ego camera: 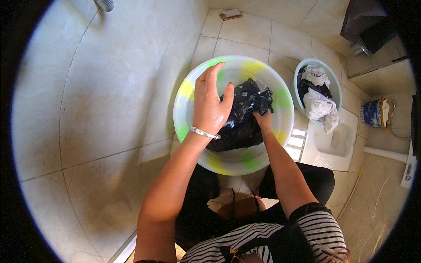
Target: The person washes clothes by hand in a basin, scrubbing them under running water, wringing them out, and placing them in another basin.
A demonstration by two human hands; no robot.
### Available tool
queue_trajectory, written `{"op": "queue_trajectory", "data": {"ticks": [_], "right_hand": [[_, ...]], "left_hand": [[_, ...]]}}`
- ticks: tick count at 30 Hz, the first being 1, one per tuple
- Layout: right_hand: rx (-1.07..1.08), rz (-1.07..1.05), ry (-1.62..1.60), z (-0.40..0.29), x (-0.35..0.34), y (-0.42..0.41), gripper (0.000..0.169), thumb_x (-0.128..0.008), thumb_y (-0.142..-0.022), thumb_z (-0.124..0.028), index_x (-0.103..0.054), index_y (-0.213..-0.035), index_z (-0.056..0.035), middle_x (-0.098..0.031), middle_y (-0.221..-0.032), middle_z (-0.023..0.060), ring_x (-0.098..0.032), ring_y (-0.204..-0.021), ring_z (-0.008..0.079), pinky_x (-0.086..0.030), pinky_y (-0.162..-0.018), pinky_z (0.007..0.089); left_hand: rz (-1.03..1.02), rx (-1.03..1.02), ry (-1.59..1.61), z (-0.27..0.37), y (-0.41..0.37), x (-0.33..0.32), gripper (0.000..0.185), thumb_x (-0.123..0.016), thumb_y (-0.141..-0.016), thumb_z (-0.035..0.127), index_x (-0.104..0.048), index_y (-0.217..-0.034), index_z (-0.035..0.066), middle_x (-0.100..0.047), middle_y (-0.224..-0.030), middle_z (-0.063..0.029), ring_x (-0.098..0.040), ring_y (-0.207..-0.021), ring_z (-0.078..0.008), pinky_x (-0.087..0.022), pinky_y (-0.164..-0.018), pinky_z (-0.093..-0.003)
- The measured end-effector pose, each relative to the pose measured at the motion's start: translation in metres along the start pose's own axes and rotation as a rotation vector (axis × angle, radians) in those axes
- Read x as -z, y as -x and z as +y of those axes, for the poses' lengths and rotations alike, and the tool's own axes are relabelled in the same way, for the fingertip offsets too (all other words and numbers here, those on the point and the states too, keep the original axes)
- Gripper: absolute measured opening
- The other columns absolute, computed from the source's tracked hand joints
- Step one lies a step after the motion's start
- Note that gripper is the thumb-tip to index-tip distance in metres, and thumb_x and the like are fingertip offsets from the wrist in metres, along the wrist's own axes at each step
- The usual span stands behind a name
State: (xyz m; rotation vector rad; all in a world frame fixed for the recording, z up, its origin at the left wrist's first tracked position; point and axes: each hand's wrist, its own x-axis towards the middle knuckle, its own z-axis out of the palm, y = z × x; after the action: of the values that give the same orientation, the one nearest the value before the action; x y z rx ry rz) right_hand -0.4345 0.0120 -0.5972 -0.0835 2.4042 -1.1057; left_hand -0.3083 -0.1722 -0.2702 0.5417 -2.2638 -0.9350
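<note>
A large plastic basin (213, 161) with green and yellow patches stands on the tiled floor before me. Wet black cloth (240, 131) lies bunched in it. My left hand (212, 98), with a ring and a silver bangle, is raised over the basin's left side, fingers apart and holding nothing. On the right side of the basin, my right hand (263, 120) is partly hidden by a bunched part of the black cloth, which it grips.
A pale blue tub (338, 82) with white and black cloth stands right of the basin, beside a squat toilet (332, 141). A brush (231, 14) lies near the far wall. A blue patterned bucket (373, 113) is at the right. A tiled wall rises close on the left.
</note>
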Motion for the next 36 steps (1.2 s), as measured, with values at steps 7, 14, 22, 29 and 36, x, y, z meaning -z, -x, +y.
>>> {"op": "queue_trajectory", "data": {"ticks": [7,14,22,29,36], "right_hand": [[-0.245,-0.266,-0.665,-0.174,-0.01,0.091,0.044,-0.062,-0.071,-0.02,-0.049,-0.102,0.0081,-0.057,-0.092,0.013,-0.054,-0.079,0.0214,-0.042,-0.072,0.0345],[0.082,-0.39,-0.851,-0.312,0.081,0.163,0.024,-0.061,-0.075,-0.02,-0.059,-0.086,0.0014,-0.059,-0.075,0.0037,-0.052,-0.064,0.0109,-0.042,-0.059,0.0265],[0.444,-0.42,-0.99,-0.41,0.167,0.237,0.02,-0.062,-0.075,-0.017,-0.06,-0.085,0.0006,-0.06,-0.075,0.0046,-0.055,-0.061,0.0126,-0.044,-0.055,0.0263],[0.778,-0.171,-1.029,-0.474,0.191,0.302,0.026,-0.055,-0.08,-0.015,-0.056,-0.1,0.0025,-0.059,-0.099,0.0107,-0.056,-0.087,0.0171,-0.044,-0.077,0.0245],[0.664,-0.202,-0.894,-0.44,0.216,0.231,0.03,-0.065,-0.073,-0.02,-0.061,-0.094,0.001,-0.063,-0.089,0.0119,-0.061,-0.079,0.0215,-0.047,-0.074,0.0284]], "left_hand": [[-0.126,0.053,-0.205,-0.026,0.013,0.008,0.036,-0.055,-0.075,0.01,-0.047,-0.11,0.006,-0.053,-0.104,-0.0145,-0.05,-0.096,-0.0294,-0.04,-0.084,-0.0368],[-0.357,0.14,-0.262,-0.045,0.005,0.034,0.031,-0.055,-0.069,0.013,-0.049,-0.097,0.004,-0.052,-0.102,-0.0142,-0.051,-0.094,-0.0321,-0.043,-0.078,-0.0412],[-0.892,0.286,0.336,-0.023,0.001,0.059,0.051,-0.032,-0.091,0.033,-0.024,-0.133,0.006,-0.037,-0.131,-0.0131,-0.032,-0.123,-0.0232,-0.023,-0.101,-0.0291],[-0.643,0.183,0.515,-0.083,0.035,-0.002,0.041,-0.049,-0.084,0.021,-0.045,-0.119,0.002,-0.051,-0.117,-0.0123,-0.047,-0.107,-0.0203,-0.035,-0.092,-0.0287],[-1.024,0.224,0.396,-0.056,0.034,0.012,0.043,-0.063,-0.071,0.017,-0.053,-0.11,0.001,-0.059,-0.102,-0.0148,-0.055,-0.095,-0.0186,-0.042,-0.083,-0.0303]]}}
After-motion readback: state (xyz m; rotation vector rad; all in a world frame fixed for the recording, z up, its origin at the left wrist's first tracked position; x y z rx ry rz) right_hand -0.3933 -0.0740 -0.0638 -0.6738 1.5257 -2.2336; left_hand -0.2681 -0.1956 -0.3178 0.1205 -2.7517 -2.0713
